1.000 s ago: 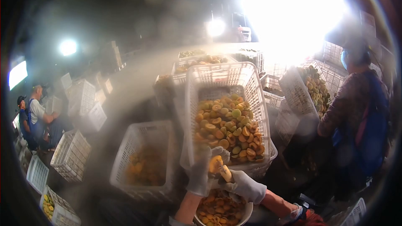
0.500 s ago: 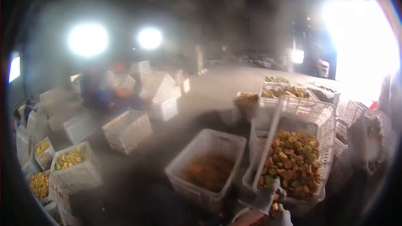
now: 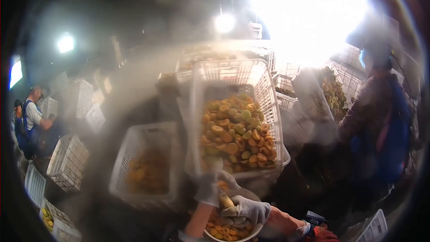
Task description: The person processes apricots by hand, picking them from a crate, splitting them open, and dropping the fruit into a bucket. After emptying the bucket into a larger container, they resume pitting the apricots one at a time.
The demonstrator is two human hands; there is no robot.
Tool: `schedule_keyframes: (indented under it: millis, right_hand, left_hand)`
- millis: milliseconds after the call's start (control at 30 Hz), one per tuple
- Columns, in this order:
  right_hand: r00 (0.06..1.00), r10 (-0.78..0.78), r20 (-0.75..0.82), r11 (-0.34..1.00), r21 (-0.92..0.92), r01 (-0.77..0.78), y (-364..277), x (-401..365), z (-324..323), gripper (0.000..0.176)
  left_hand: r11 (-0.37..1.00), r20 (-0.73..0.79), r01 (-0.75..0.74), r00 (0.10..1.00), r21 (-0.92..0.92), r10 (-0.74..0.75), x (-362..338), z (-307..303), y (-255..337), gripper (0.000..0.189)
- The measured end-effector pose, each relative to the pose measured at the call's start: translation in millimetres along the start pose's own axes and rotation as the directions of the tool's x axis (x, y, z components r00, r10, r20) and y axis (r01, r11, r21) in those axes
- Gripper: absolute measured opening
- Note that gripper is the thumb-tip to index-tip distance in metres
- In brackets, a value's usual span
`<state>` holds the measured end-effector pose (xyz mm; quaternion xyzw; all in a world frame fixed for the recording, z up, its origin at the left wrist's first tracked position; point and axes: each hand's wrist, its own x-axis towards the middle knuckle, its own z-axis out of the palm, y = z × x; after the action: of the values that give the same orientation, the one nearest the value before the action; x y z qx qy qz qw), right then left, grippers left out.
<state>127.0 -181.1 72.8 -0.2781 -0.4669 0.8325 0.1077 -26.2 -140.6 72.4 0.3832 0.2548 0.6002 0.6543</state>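
Both my hands wear pale gloves and meet low in the middle, above a white bucket (image 3: 258,231) of halved orange fruit (image 3: 227,232). My right hand (image 3: 251,210) is closed around a short tan handle (image 3: 226,200); whatever is at its far end is hidden. Right beside it, my left hand (image 3: 214,187) is closed, partly blurred, with a bit of orange fruit (image 3: 221,185) showing at its fingers. Just beyond them a tilted white crate (image 3: 265,85) holds many green and orange fruit halves (image 3: 237,130).
Left of the tilted crate, another white crate (image 3: 120,166) contains orange fruit. A person in blue overalls (image 3: 385,125) stands at the right, near a crate of greenish fruit (image 3: 333,92). Another person (image 3: 33,116) is at far left by a white crate (image 3: 68,163). Bright light glares ahead.
My view has swung right, so the tilted crate now sits in the middle. My hands show more fully, over the bucket, and the person at the right has come into view.
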Motion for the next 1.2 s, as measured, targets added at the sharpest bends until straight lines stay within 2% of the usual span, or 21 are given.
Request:
schedule_keyframes:
  millis: [100,133,167,200,233,267,300,367,400,467,500,533,600,633,700,767,833,867,1000,1100,1200]
  right_hand:
    - [0.992,-0.119,-0.039,0.967,-0.233,0.107,-5.5,-1.6,-2.7,0.021]
    - [0.948,-0.316,-0.044,0.85,-0.457,0.262,-1.5,3.0,-6.5,0.026]
    - [0.948,-0.314,-0.044,0.851,-0.457,0.261,9.1,12.7,-22.1,0.026]
    - [0.874,-0.486,-0.004,0.519,-0.806,0.285,24.4,24.6,-43.8,0.029]
    - [0.786,-0.607,0.117,0.075,-0.976,0.204,33.3,31.2,-55.0,0.032]
    - [0.96,-0.219,-0.177,0.038,-0.984,-0.173,-6.8,5.0,-20.6,0.038]
    - [0.969,-0.133,-0.206,-0.16,-0.961,-0.226,22.7,23.1,-54.6,0.037]
    - [0.936,-0.074,-0.344,-0.136,-0.926,-0.351,26.0,21.9,-68.5,0.032]
    - [0.937,-0.07,-0.343,-0.139,-0.927,-0.35,24.4,27.3,-75.0,0.032]
    - [0.821,-0.501,-0.275,0.087,-0.959,-0.268,11.6,33.1,-81.6,0.024]
    - [0.736,-0.596,-0.321,0.181,-0.947,-0.266,-1.8,38.6,-75.4,0.022]
    - [0.639,-0.674,-0.37,0.274,-0.929,-0.249,-19.4,47.5,-59.7,0.02]
    - [0.578,-0.735,-0.354,0.231,-0.933,-0.277,-22.8,89.4,-78.2,0.018]
    - [0.51,-0.793,-0.333,0.194,-0.932,-0.307,-26.0,109.9,-86.5,0.017]
    - [0.46,-0.841,-0.285,0.163,-0.944,-0.287,-34.3,134.6,-85.8,0.014]
    - [0.404,-0.884,-0.237,0.13,-0.953,-0.273,-44.2,149.1,-73.3,0.012]
    - [0.514,-0.718,-0.47,0.238,-0.859,-0.453,-54.5,155.1,-52.9,0.029]
    - [0.515,-0.715,-0.472,0.192,-0.842,-0.504,-53.2,160.3,-48.0,0.035]
    - [0.409,-0.776,-0.479,0.28,-0.844,-0.457,-27.1,183.6,-70.2,0.034]
    - [0.32,-0.799,-0.509,0.351,-0.827,-0.44,-23.3,178.6,-68.2,0.032]
    - [0.208,-0.787,-0.58,0.493,-0.796,-0.352,-28.7,169.8,-69.9,0.029]
  left_hand:
    - [0.989,-0.189,0.034,0.98,-0.142,-0.06,-6.0,21.3,17.9,0.03]
    - [0.947,-0.127,0.13,0.976,-0.295,-0.174,-4.2,-0.9,9.1,0.028]
    - [0.946,-0.129,0.13,0.976,-0.296,-0.175,4.0,-30.4,-6.0,0.028]
    - [0.893,-0.103,0.077,0.985,-0.443,-0.137,14.0,-62.5,-22.6,0.028]
    - [0.814,-0.087,0.026,0.992,-0.58,-0.094,16.7,-84.0,-26.1,0.03]
    - [0.814,-0.094,0.023,0.991,-0.58,-0.094,14.6,-91.9,-11.4,0.03]
    - [0.761,-0.248,-0.137,0.968,-0.635,-0.032,14.9,-96.2,10.8,0.034]
    - [0.613,-0.54,-0.454,0.84,-0.647,0.053,16.1,-113.1,53.9,0.048]
    - [0.61,-0.543,-0.457,0.838,-0.647,0.052,11.8,-137.3,62.3,0.048]
    - [0.487,-0.503,-0.467,0.862,-0.738,0.064,1.4,-202.2,54.0,0.051]
    - [0.483,-0.506,-0.47,0.86,-0.739,0.064,9.5,-240.7,34.2,0.051]
    - [0.401,-0.353,-0.373,0.927,-0.837,0.126,25.4,-285.6,5.6,0.051]
    - [0.222,-0.116,-0.155,0.977,-0.963,0.18,34.5,-286.0,-14.4,0.05]
    - [0.243,-0.272,-0.267,0.962,-0.933,0.011,29.3,-228.4,-1.8,0.045]
    - [0.514,-0.453,-0.314,0.875,-0.799,-0.169,30.9,-155.8,13.8,0.033]
    - [0.503,-0.393,-0.263,0.903,-0.824,-0.172,33.5,-143.0,5.2,0.03]
    - [0.581,-0.414,-0.267,0.9,-0.769,-0.134,29.1,-112.8,10.9,0.027]
    - [0.658,-0.431,-0.266,0.897,-0.705,-0.1,28.6,-103.8,15.4,0.025]
    - [0.729,-0.348,-0.22,0.937,-0.649,-0.027,32.5,-126.4,-8.9,0.024]
    - [0.714,-0.429,-0.256,0.901,-0.652,-0.069,28.6,-107.7,-3.1,0.022]
    - [0.736,-0.511,-0.189,0.826,-0.65,-0.239,42.8,-136.9,-36.3,0.029]
